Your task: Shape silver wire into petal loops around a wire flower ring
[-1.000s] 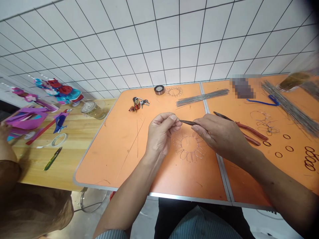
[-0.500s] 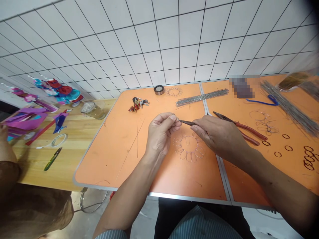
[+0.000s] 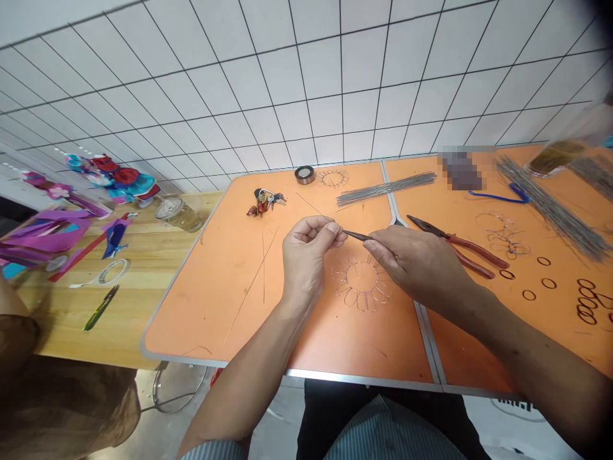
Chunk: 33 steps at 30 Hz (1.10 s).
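Observation:
In the head view my left hand (image 3: 306,259) pinches a thin wire (image 3: 309,203) between thumb and fingertips. The wire's free length points up and left from the fingers. My right hand (image 3: 419,259) is closed around slim-nosed pliers (image 3: 355,236); only the dark tapered jaws show, and the handles are hidden in the palm. Their tip meets the wire at my left fingertips, where the exact grip is too small to make out. Just below both hands lies a flower-shaped wire ring (image 3: 363,300) with looped petals.
On the orange table (image 3: 215,319) are keys (image 3: 268,202), a tape roll (image 3: 304,174), wire bundles (image 3: 387,189), red-handled pliers (image 3: 472,250), small dark rings (image 3: 548,283) and loose wires (image 3: 263,268). A person's arm (image 3: 16,319) is at the wooden table (image 3: 158,306), left, with a cup (image 3: 179,214) and snips (image 3: 101,308).
The free length of wire now shows above my left hand, pointing up and left. Both hands keep nearly the same place and grip; the view has shifted slightly.

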Motion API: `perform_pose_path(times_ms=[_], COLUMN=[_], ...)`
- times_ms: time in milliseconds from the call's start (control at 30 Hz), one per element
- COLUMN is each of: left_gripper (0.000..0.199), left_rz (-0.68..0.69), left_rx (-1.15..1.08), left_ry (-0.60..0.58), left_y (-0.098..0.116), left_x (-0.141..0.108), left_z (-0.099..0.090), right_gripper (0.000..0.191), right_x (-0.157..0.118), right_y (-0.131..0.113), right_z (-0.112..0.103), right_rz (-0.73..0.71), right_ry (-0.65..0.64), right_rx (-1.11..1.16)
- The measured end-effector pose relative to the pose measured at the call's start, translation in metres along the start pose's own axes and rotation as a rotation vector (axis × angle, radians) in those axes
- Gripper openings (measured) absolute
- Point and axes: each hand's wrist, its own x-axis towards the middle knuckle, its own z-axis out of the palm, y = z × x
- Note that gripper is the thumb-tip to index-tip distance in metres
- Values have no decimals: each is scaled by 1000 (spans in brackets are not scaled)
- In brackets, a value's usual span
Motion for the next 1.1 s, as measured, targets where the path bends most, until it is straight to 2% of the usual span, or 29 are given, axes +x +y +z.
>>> perform_pose_path(times_ms=[567,733,933,1100], left_gripper=[11,14,20,30], left_rz=[182,133,41,-46], left_rx=[155,98,8,-39], left_ry=[28,30,40,16], left_y=[-8,-7,-4,0], left_x=[-9,-7,-1,-1], left_z=[5,4,2,3], right_gripper=[48,46,46,46], right_x=[0,0,5,7], right_y=[-8,-7,-1,2], right_z=[-5,-4,-4,-3], right_rz=[96,114,121,90], right_ry=[-60,-44,-43,-53], right_rx=[98,129,317,332])
